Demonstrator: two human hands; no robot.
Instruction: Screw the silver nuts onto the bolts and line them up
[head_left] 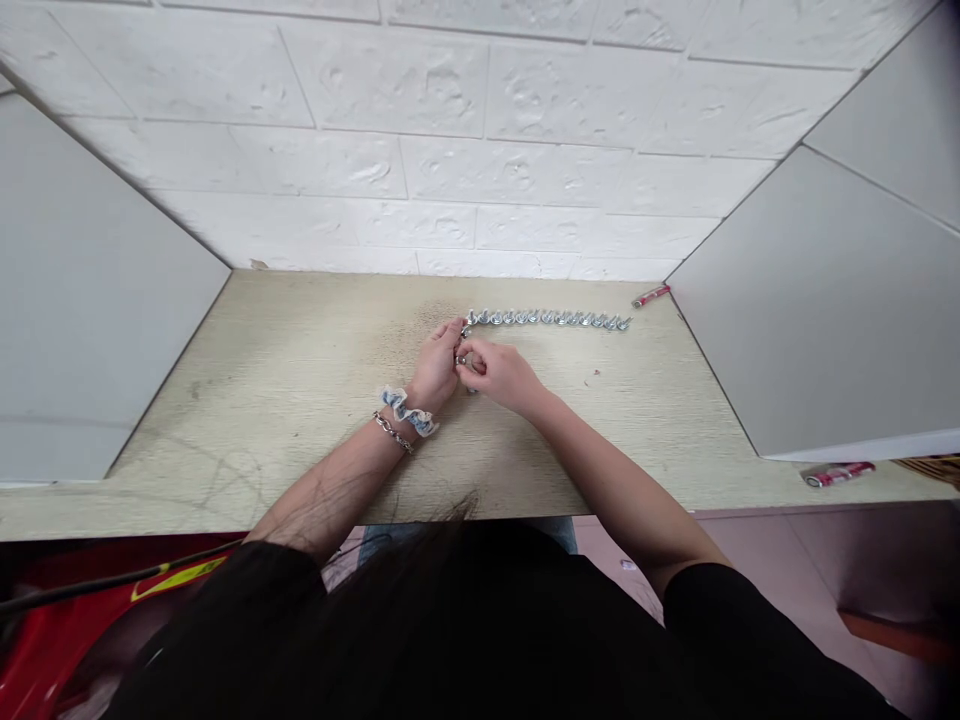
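Observation:
A line of small silver bolt-like pieces [547, 317] stands on the wooden tabletop, running rightward from just beyond my hands. My left hand [437, 365], with a scrunchie and a chain bracelet at the wrist, is closed by the left end of that line, its fingers partly hidden. Against it, my right hand [501, 374] pinches with thumb and forefinger at a small shiny metal piece [460, 360] held between both hands. Its exact shape is mostly covered. Under my right hand another bit of metal [472, 389] shows on the table.
A red and silver cylinder like a battery [651, 296] lies at the back right; a similar one [838, 474] is near the front right edge. Grey panels [840, 310] flank the tabletop [300, 340]. Behind it rises a white brick-patterned wall [442, 170].

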